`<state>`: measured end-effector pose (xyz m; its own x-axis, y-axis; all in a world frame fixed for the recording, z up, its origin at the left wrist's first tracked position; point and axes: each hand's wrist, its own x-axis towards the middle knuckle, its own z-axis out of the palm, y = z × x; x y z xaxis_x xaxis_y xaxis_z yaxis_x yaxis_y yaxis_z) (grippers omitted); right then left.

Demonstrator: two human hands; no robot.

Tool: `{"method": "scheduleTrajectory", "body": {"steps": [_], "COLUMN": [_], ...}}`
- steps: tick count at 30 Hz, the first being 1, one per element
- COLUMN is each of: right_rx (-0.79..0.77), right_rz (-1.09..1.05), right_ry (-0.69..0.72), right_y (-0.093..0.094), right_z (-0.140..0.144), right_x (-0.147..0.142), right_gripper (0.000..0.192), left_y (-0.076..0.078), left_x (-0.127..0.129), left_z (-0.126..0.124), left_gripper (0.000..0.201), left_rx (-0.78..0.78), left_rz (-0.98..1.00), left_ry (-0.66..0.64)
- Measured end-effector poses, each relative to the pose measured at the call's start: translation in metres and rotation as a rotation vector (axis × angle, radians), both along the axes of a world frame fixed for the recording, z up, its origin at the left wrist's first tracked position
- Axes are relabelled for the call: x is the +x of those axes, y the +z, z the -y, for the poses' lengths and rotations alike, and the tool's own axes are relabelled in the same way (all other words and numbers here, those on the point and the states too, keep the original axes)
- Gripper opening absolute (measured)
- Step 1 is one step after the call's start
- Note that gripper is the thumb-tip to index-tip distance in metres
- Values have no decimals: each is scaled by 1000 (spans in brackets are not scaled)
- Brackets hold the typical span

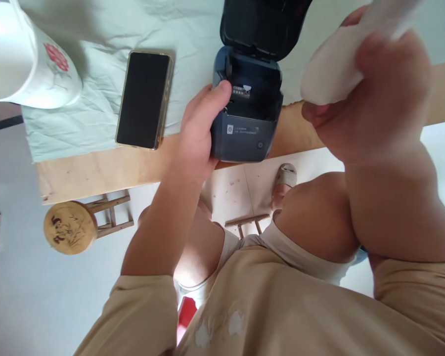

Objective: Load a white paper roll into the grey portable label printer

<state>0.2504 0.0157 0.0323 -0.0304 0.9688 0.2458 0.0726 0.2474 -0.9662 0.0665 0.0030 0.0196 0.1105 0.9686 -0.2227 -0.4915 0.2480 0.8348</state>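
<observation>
My left hand (202, 128) grips a dark blue label printer (243, 141) by its left side, thumb over the rim. The printer's black lid (263, 29) is swung up, so the hollow inside shows, with a small printed sticker on its inner wall. To the right and higher up, my right hand (385, 94) is closed round a soft white piece of paper or cloth (333, 64). Motion blurs that hand, and the exact kind of the white piece cannot be made out. It is apart from the printer.
A phone (144, 99) with a dark screen lies left of the printer on the pale green cloth (100, 128). At the far left is a white mug (55, 74) with a red flower. The wooden table edge (96, 170) runs below; a wooden stool (70, 227) stands on the floor.
</observation>
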Motion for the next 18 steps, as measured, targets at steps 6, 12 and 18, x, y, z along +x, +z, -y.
{"method": "scheduleTrajectory", "body": {"steps": [6, 12, 18], "right_rx": [273, 51, 546], "right_rz": [377, 864, 677], "right_ry": [-25, -66, -133], "right_y": [-4, -16, -8], "right_z": [9, 2, 9], "right_x": [6, 9, 29], "right_gripper": [21, 46, 48], "left_y": [-2, -3, 1], "left_x": [0, -1, -3], "left_z": [-2, 0, 0], "left_gripper": [35, 34, 34], "left_rx": [-16, -43, -52], "left_rz": [-10, -7, 2], "left_ry": [23, 5, -18]}}
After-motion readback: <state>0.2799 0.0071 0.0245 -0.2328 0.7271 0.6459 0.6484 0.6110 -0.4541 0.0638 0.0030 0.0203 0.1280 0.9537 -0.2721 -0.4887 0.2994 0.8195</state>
